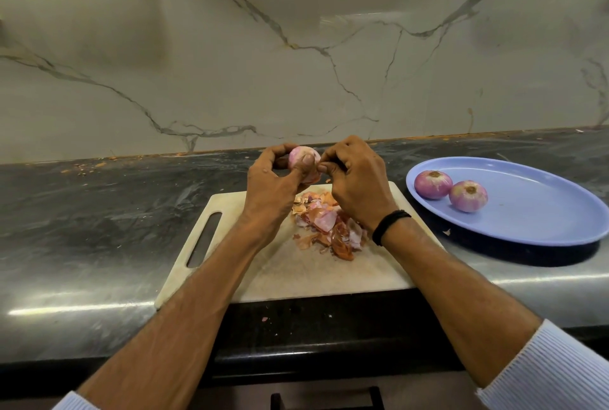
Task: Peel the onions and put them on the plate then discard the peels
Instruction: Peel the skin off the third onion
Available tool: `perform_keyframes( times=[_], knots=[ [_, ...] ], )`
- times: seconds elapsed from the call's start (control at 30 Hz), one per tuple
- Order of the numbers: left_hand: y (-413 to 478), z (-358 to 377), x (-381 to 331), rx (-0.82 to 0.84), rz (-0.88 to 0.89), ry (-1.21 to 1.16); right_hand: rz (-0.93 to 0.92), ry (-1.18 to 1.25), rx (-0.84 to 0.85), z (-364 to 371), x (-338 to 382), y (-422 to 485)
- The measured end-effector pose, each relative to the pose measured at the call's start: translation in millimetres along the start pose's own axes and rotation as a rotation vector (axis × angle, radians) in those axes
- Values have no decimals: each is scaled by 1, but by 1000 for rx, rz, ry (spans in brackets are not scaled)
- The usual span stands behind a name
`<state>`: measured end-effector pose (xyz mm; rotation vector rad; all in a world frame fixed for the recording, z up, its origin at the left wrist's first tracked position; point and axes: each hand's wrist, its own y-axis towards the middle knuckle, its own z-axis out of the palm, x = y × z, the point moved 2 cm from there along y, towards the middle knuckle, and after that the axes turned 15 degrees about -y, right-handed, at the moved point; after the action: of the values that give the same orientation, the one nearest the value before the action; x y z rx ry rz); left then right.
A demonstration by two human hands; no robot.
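My left hand [275, 182] grips a pink onion [301, 155] above the far edge of the white cutting board [296, 271], thumb across its front. My right hand [354, 179] is right beside it, fingertips pinching at the onion's right side; what they pinch is too small to tell. A heap of orange and pink peels [326, 228] lies on the board under my hands. Two peeled onions [433, 184] [468, 195] rest on the left part of the blue oval plate [540, 221] to the right.
The board lies on a dark stone counter [99, 218] with a marble wall behind. Small peel scraps dot the back edge of the counter and the dark front ledge. A peel flake sits on the plate's near rim.
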<state>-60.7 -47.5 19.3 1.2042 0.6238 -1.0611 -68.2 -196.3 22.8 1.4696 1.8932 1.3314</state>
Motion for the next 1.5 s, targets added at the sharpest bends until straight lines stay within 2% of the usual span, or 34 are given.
perform_keyframes(
  times=[0.2,0.3,0.5,0.7,1.1,1.3,1.5],
  knots=[
    [0,2,-2,-11,-48,-105,-11,-19,38,4,2,-2],
    [1,3,-2,-38,-82,-178,29,36,0,3,3,0],
    [1,1,-3,-40,-59,-165,6,65,-65,1,4,0],
    [-1,3,-3,-34,-5,-40,5,49,-88,3,3,-1],
    [-2,4,-4,-30,-60,-123,-23,-5,24,6,11,-2],
    [1,2,-2,-64,-68,-163,121,97,-64,2,6,1],
    [1,1,-3,-62,-60,-166,71,117,-53,2,8,1]
  ],
)
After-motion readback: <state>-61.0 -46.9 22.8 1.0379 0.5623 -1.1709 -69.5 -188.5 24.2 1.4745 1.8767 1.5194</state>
